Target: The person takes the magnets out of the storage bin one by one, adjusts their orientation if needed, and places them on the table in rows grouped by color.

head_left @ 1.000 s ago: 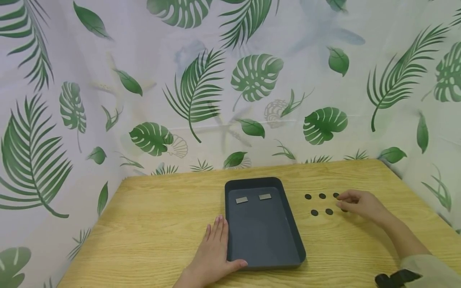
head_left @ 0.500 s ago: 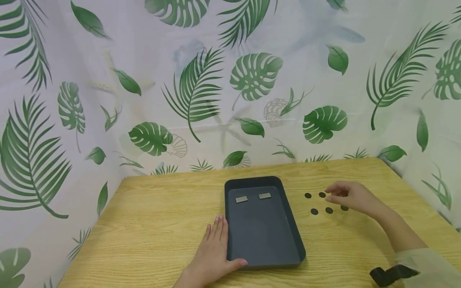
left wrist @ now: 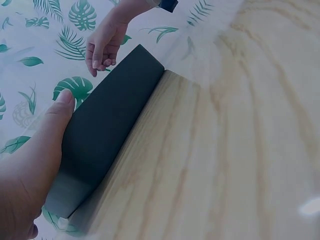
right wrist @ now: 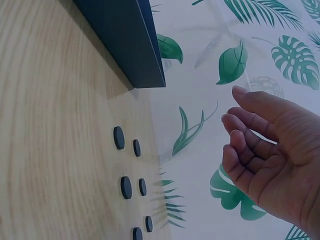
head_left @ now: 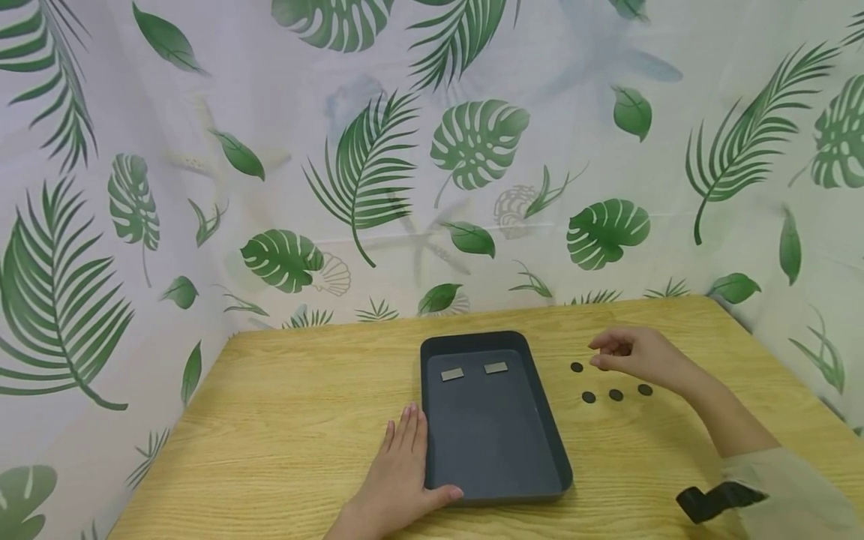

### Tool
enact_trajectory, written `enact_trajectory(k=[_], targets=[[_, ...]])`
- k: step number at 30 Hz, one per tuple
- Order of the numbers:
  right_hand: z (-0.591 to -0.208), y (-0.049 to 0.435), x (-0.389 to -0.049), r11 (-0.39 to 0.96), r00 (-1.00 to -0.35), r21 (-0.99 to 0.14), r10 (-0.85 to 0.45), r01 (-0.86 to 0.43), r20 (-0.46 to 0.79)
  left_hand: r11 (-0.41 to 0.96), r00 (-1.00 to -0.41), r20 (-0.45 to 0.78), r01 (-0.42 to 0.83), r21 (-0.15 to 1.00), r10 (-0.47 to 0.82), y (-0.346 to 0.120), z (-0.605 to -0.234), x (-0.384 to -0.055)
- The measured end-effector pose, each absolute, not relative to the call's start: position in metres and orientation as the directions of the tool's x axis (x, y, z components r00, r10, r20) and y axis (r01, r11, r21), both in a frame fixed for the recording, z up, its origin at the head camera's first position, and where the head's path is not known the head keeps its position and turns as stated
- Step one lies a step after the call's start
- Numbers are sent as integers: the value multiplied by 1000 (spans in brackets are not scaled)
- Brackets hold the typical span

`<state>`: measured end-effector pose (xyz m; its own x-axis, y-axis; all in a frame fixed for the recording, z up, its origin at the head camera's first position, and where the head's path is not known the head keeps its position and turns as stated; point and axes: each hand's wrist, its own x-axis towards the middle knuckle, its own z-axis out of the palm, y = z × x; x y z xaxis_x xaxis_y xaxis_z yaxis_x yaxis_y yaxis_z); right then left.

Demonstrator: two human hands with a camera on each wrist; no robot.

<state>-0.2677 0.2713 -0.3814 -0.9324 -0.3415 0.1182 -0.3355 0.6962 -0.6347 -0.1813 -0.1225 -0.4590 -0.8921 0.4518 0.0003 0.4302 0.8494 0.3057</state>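
A dark grey rectangular tray [head_left: 496,442] lies on the table with two small metallic rectangular plates [head_left: 452,374] inside, near its far end. My left hand [head_left: 398,469] rests against the tray's left side, fingers straight, thumb over the near left corner. Above the far row of small black discs [head_left: 589,397], right of the tray, hovers my right hand [head_left: 641,360], its fingers loosely bent. Nothing shows between the fingers of the right hand [right wrist: 272,150] in the right wrist view, where several discs [right wrist: 126,187] lie in two rows on the wood. In the head view it hides part of the far row.
The wooden table [head_left: 304,405] stretches left of the tray and around the discs. Behind and at both sides hangs a white cloth [head_left: 540,277] with green leaf prints. A black strap [head_left: 718,501] sits at the right sleeve.
My right hand has moved left and slightly away from me, from the rightmost discs toward the tray, uncovering the right disc of the near row. The left hand and tray stay put.
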Motion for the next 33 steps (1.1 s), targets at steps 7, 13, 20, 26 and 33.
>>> enact_trajectory(k=[7, 13, 20, 26, 33], targets=[[-376, 262, -274, 692, -926, -633, -361, -347, 113, 850, -891, -4, 432, 303, 454, -122, -460, -182], [-373, 249, -280, 674, -918, -646, -381, -359, 112, 844, -890, -8, 429, 322, 456, -123, -461, -182], [-367, 232, -290, 652, -898, -649, -424, -392, 117, 846, -891, -8, 427, 319, 453, -123, -462, -184], [-364, 217, -299, 643, -884, -637, -446, -426, 141, 843, -888, -10, 432, 321, 459, -123, -461, -184], [-368, 202, -308, 600, -855, -647, -491, -471, 167, 844, -889, 1, 435, 315, 458, -124, -463, -183]])
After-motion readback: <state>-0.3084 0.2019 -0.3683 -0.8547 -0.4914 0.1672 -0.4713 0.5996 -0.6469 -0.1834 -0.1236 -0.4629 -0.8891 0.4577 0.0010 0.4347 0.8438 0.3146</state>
